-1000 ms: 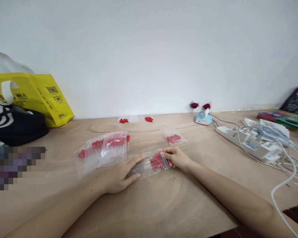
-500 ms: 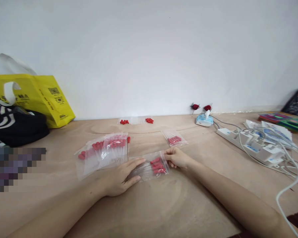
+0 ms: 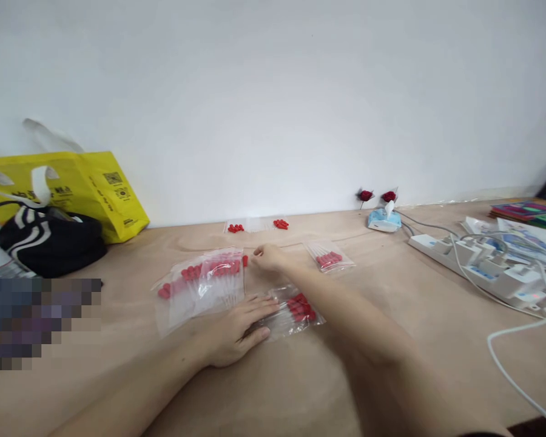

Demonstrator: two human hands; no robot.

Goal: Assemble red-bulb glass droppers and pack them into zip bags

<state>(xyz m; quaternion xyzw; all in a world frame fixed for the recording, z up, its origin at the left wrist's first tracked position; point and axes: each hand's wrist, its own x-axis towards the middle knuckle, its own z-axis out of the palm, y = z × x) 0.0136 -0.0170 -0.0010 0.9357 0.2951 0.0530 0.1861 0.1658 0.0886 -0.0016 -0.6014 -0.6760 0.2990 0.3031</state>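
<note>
My left hand (image 3: pixel 243 328) lies with its fingers apart on the left end of a clear bag (image 3: pixel 295 311) that holds several red-tipped white sticks. My right hand (image 3: pixel 268 258) is above the table, just right of a single red-tipped stick (image 3: pixel 245 261); its fingers are bent together, and whether anything is between them cannot be made out. To the left, overlapping clear bags (image 3: pixel 204 282) with red-tipped sticks are fanned out. Another filled bag (image 3: pixel 329 258) lies to the right of my right hand.
More red-tipped pieces (image 3: pixel 281 224) lie in clear bags by the wall. A yellow bag (image 3: pixel 113 200) and a black pouch (image 3: pixel 50 243) stand left. On the right are a tissue pack (image 3: pixel 384 220), a power strip (image 3: pixel 473 267) with cables, and paper roses (image 3: pixel 366 196).
My right hand has let go of the bag's right edge and moved up and left, near the single stick. My left hand stays on the bag. The view has shifted slightly.
</note>
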